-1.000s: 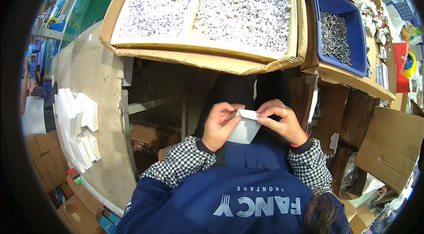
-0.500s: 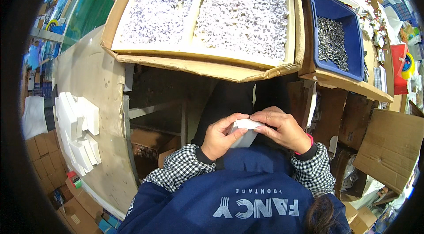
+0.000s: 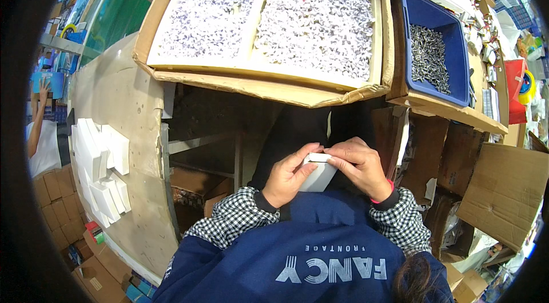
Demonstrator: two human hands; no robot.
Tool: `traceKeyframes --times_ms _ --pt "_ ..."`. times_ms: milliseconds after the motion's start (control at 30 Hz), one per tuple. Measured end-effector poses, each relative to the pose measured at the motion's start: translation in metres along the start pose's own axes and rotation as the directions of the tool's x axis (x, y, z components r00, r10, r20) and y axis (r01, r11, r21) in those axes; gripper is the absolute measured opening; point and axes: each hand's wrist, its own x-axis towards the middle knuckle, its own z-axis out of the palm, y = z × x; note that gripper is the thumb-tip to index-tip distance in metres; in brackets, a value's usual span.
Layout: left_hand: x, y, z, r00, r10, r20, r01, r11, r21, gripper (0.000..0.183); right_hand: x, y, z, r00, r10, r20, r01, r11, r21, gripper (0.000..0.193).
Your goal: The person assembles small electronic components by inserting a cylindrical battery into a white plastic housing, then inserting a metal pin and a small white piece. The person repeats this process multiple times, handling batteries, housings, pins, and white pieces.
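Over my lap, both hands hold a small white box (image 3: 320, 177), its narrow end facing up. My left hand (image 3: 289, 177) grips its left side, thumb on the front face and index finger at the top edge. My right hand (image 3: 360, 167) pinches the top end from the right, thumb and fingertips at the rim. Its fingertips partly hide that end, and what lies inside the box cannot be seen. Both hands are apart from the trays and bins.
Ahead, a cardboard tray (image 3: 257, 81) holds two compartments of small white pieces (image 3: 314, 23). To its right, a blue bin (image 3: 407, 46) contains metal screw-like parts (image 3: 428, 57). White boxes (image 3: 103, 171) lie on the left table (image 3: 140, 148). Another person's arm (image 3: 39, 120) shows far left.
The top end of the box, raised as a pointed flap before, now looks flat and narrow. My right hand has shifted slightly left. Another person's arm has come into sight at far left.
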Motion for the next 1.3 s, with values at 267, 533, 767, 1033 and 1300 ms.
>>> traceKeyframes --times_ms 267,533,767,1033,1300 --pt "-0.002 0.006 0.007 0.995 0.053 0.089 -0.078 0.949 0.306 0.087 0.007 -0.001 -0.010 0.992 0.030 0.122 -0.030 1.000 -0.007 0.014" --pt "-0.001 0.009 0.004 0.981 0.091 0.170 -0.144 0.931 0.336 0.101 0.014 -0.010 -0.013 0.987 0.074 0.145 -0.061 0.994 -0.091 0.012" --pt "-0.002 0.010 0.009 0.991 0.101 0.090 -0.128 0.915 0.383 0.080 0.007 -0.019 0.000 0.999 -0.039 0.030 0.044 0.978 -0.205 0.008" --pt "0.001 0.004 0.001 0.981 0.103 0.164 -0.155 0.924 0.351 0.053 0.004 -0.010 -0.023 0.960 0.090 0.265 -0.085 0.996 -0.030 0.021" --pt "0.001 0.004 0.001 0.978 0.102 0.181 -0.155 0.938 0.311 0.052 -0.005 -0.003 -0.028 0.947 0.164 0.276 -0.172 0.985 0.004 0.023"
